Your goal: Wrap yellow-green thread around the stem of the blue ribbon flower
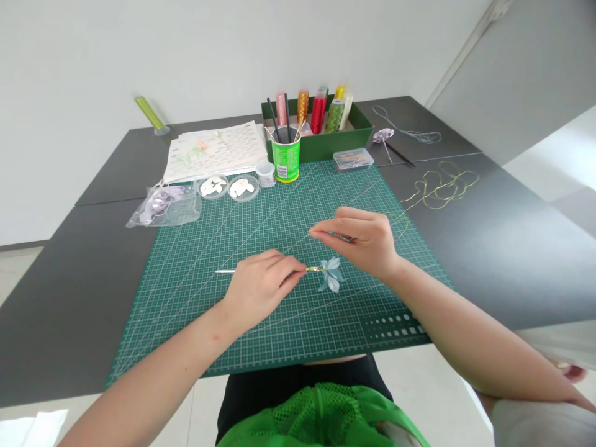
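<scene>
My left hand (261,282) pinches the thin stem of a pale blue artificial flower (332,275), just above the cutting mat. The bloom points right, and a yellow-green wrapped section shows between my fingertips and the petals. On the other side of the hand, the stem's pale bare end (225,271) sticks out to the left. My right hand (365,239) is raised above and right of the bloom, thumb and fingertips pressed together. Whatever lies in that pinch is too fine to make out. Loose yellow-green thread (437,194) trails on the table beyond this hand.
The green cutting mat (195,329) covers the table's middle. Behind it stand a green can (285,162) of sticks and a dark green box (321,149) of thread spools. Petal dishes (243,187), a plastic bag (177,208), paper sheets (233,149) and a clear case (352,159) lie around.
</scene>
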A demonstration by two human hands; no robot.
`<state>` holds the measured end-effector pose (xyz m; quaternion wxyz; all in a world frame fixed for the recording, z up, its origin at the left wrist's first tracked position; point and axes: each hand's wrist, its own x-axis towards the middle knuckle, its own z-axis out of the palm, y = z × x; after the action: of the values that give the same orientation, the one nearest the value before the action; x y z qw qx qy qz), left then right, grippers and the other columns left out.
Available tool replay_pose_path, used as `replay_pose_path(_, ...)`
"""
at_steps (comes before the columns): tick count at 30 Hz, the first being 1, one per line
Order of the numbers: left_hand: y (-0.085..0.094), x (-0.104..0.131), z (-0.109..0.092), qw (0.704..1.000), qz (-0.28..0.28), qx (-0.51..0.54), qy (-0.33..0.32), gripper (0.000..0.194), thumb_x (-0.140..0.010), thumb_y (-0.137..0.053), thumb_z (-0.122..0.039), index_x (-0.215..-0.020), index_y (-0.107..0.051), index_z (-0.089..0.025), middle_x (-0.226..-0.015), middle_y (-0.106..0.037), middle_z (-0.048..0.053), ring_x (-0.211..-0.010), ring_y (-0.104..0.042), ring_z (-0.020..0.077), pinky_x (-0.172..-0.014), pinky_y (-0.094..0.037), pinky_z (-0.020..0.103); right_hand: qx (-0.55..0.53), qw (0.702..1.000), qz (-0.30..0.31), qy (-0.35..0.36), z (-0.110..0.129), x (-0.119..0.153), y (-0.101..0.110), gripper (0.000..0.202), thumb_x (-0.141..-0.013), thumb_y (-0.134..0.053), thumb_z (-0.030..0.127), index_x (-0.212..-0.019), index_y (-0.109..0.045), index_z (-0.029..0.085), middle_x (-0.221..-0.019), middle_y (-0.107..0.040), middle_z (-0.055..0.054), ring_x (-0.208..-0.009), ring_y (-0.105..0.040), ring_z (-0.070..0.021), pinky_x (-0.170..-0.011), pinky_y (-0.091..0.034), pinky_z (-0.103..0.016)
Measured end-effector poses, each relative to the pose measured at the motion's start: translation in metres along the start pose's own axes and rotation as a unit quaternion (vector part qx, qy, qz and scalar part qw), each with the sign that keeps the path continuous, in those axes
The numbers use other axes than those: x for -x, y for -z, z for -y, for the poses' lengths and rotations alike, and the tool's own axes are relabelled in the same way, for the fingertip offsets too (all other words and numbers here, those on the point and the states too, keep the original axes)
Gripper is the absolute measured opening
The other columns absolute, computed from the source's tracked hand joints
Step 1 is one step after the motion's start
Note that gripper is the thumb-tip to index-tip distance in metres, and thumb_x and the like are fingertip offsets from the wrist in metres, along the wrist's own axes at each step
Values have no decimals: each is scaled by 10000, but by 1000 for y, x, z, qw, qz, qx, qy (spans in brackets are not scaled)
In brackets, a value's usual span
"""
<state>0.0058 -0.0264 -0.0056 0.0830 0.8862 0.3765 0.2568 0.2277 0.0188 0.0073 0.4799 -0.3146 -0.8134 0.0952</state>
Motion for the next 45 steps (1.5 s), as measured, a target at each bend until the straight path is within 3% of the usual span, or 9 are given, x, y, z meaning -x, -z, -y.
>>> replay_pose_path(10, 4, -1, -4, 998, -38, 41, -39, 88, -977, -630, -238, -923, -687, -199, -840, -766, -25, -772, -687, 143, -696, -500, 263, -87, 986, 61, -127, -18, 1, -10, 152, -882, -724, 276, -790, -783, 171, -559, -393, 61, -528, -380, -71, -541, -336, -249)
replay_pose_path(18, 7, -1, -4, 994, -69, 75, -45, 12, -941, -680, -202, -929, -683, -200, -862, -770, -27, -812, -693, 140, -742, -522, 262, -226, 903, 195, -310, -36, 2, -15, 327, -776, -780, 482, -781, -790, 155, -579, -553, 13, -558, -435, -96, -546, -362, -269)
replay_pose_path(28, 15, -4, -5, 986, -154, 65, -24, 21, -915, -715, -186, -932, -703, -186, -819, -766, -7, -765, -673, 127, -727, -516, 252, -314, 837, 187, -408, -27, 0, -20, 355, -686, -820, 484, -708, -741, 138, -571, -548, 24, -514, -408, -71, -492, -315, -241)
replay_pose_path(33, 14, -5, -6, 984, -159, 76, -13, 48, -910, -719, -180, -956, -730, -177, -839, -775, 5, -773, -683, 128, -743, -524, 257, -323, 834, 174, -412, -23, -4, -17, 378, -660, -836, 497, -682, -727, 136, -559, -546, 28, -507, -410, -68, -498, -321, -243)
replay_pose_path(36, 14, -5, -7, 978, -165, 116, 50, 91, -908, -717, -188, -986, -762, -204, -842, -776, 0, -763, -680, 129, -746, -531, 263, -327, 839, 172, -400, -24, -3, -18, 367, -669, -832, 500, -665, -723, 150, -612, -604, 8, -551, -456, -83, -537, -358, -254)
replay_pose_path(39, 13, -5, -3, 951, -175, 196, 163, 114, -906, -715, -232, -989, -792, -243, -873, -779, 2, -737, -670, 131, -696, -531, 257, -324, 849, 164, -384, -25, -1, -18, 335, -697, -815, 491, -678, -738, 166, -605, -602, 15, -588, -474, -94, -587, -387, -267)
replay_pose_path(41, 13, -7, 2, 915, -181, 269, 239, 135, -894, -729, -298, -999, -803, -255, -928, -786, 18, -751, -676, 141, -659, -528, 252, -320, 851, 173, -380, -25, 0, -17, 309, -746, -779, 481, -730, -760, 173, -627, -622, 9, -613, -504, -107, -628, -420, -283)
replay_pose_path(45, 11, -11, 11, 822, -177, 424, 336, 234, -789, -821, -380, -971, -818, -234, -874, -776, 49, -740, -654, 150, -605, -507, 238, -265, 866, 278, -319, -23, 1, -16, 270, -882, -640, 421, -912, -779, 191, -929, -741, -59, -855, -645, -191, -846, -501, -383)
